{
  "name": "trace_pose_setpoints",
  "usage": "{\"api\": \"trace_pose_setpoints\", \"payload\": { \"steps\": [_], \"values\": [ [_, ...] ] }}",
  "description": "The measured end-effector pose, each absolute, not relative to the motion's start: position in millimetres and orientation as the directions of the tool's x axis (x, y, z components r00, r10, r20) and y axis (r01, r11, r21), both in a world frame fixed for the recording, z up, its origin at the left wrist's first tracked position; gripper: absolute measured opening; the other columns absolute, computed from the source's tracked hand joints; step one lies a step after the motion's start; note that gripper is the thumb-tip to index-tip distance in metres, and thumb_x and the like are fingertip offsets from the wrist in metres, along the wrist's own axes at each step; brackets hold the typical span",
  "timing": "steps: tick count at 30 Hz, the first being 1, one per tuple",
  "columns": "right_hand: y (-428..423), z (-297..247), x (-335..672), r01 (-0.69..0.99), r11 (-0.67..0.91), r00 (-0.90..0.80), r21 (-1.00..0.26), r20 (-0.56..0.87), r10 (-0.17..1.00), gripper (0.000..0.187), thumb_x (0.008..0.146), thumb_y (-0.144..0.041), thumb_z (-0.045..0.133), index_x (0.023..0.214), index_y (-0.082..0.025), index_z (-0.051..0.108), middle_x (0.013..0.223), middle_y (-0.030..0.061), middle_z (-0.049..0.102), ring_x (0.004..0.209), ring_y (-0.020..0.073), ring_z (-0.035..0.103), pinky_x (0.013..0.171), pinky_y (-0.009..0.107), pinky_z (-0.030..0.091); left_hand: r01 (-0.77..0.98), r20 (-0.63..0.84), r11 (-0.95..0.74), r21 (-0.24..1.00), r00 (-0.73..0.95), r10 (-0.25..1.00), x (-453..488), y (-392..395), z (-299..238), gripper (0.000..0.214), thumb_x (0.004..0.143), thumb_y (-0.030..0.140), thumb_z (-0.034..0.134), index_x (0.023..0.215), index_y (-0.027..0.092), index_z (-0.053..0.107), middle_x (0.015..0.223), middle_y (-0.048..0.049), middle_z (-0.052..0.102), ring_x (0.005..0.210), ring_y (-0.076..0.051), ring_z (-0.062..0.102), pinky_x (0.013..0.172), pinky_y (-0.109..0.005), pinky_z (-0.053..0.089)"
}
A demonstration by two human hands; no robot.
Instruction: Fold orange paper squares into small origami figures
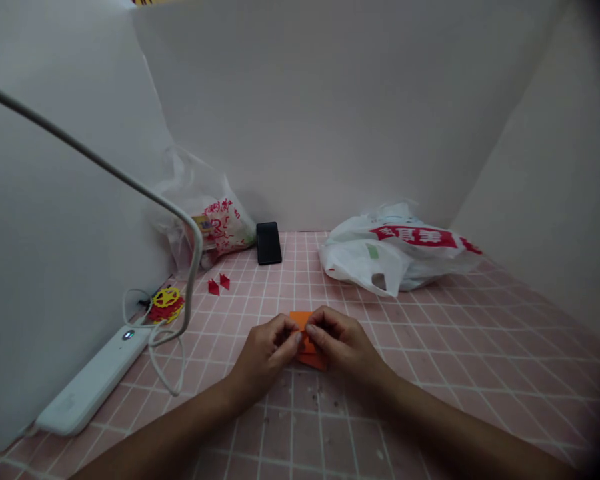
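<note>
A small piece of folded orange paper point(313, 361) is between my two hands, just above or on the pink checked table surface. My left hand point(269, 350) pinches its left side with thumb and forefinger. From the right, my right hand point(344, 339) pinches the same paper, fingertips close to those of the left. Parts of the paper are hidden behind the fingers. Two small red folded paper pieces point(219, 284) lie farther off to the left, apart from both hands.
At the back left stands a clear plastic bag point(230, 223) with red print, beside a black phone point(269, 243). A white plastic bag point(400, 250) lies at the back right. On the left are a white power strip point(97, 377), a grey cable point(100, 160) and yellow and red cut-outs point(167, 303).
</note>
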State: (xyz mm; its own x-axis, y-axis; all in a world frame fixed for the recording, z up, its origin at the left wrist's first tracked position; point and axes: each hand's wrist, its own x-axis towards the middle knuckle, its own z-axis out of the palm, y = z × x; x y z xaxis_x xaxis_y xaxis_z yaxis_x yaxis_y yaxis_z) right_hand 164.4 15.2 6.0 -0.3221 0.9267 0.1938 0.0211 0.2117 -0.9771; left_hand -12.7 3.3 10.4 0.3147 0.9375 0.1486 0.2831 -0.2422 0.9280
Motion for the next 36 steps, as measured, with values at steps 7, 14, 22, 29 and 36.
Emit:
{"api": "trace_pose_setpoints", "payload": {
  "steps": [7,14,22,29,36],
  "values": [
    [13.6,9.0,166.9,0.136,0.332,-0.314,-0.933,0.277,0.908,0.015,0.089,-0.027,0.056,0.075,-0.02,0.057,0.065,-0.0024,0.053,0.059,0.0129,0.047,0.057,0.026,0.037,0.349,0.222,-0.318,0.882,0.288,0.932,-15.0,3.7,10.1,0.011,0.089,0.026,0.057,0.088,0.017,0.064,0.077,-0.0025,0.066,0.07,-0.015,0.06,0.064,-0.024,0.046],
    [12.8,3.7,168.6,0.19,0.505,-0.324,-0.842,0.432,0.842,0.007,0.093,-0.021,0.055,0.092,-0.02,0.062,0.078,0.0014,0.062,0.069,0.0148,0.056,0.063,0.027,0.042,0.359,0.282,-0.37,0.857,0.274,0.92,-16.1,4.7,9.8,0.012,0.088,0.023,0.058,0.091,0.016,0.068,0.079,-0.0035,0.068,0.071,-0.016,0.062,0.067,-0.025,0.047],
    [10.3,4.6,166.2,0.207,0.622,-0.338,-0.755,0.541,0.77,0.011,0.092,-0.012,0.053,0.09,-0.018,0.061,0.081,0.0024,0.063,0.072,0.0146,0.057,0.066,0.026,0.044,0.375,0.318,-0.403,0.835,0.27,0.909,-16.0,4.2,8.7,0.012,0.088,0.023,0.059,0.091,0.016,0.068,0.081,-0.0043,0.07,0.073,-0.017,0.065,0.067,-0.025,0.049],
    [10.2,3.5,167.0,0.232,0.618,-0.342,-0.751,0.532,0.775,0.012,0.091,-0.011,0.053,0.09,-0.018,0.062,0.082,0.0025,0.063,0.072,0.0145,0.057,0.067,0.027,0.043,0.406,0.342,-0.425,0.809,0.264,0.902,-15.4,4.8,9.1,0.012,0.088,0.021,0.059,0.091,0.016,0.069,0.082,-0.005,0.072,0.073,-0.017,0.066,0.067,-0.025,0.049],
    [11.0,2.2,167.1,0.283,0.589,-0.339,-0.757,0.496,0.799,0.009,0.09,-0.012,0.053,0.087,-0.018,0.059,0.079,0.0021,0.061,0.069,0.0145,0.055,0.064,0.027,0.042,0.394,0.329,-0.397,0.829,0.229,0.916,-14.0,3.1,6.8,0.012,0.088,0.022,0.06,0.091,0.016,0.07,0.079,-0.004,0.072,0.069,-0.016,0.065,0.064,-0.024,0.049]
  ]
}}
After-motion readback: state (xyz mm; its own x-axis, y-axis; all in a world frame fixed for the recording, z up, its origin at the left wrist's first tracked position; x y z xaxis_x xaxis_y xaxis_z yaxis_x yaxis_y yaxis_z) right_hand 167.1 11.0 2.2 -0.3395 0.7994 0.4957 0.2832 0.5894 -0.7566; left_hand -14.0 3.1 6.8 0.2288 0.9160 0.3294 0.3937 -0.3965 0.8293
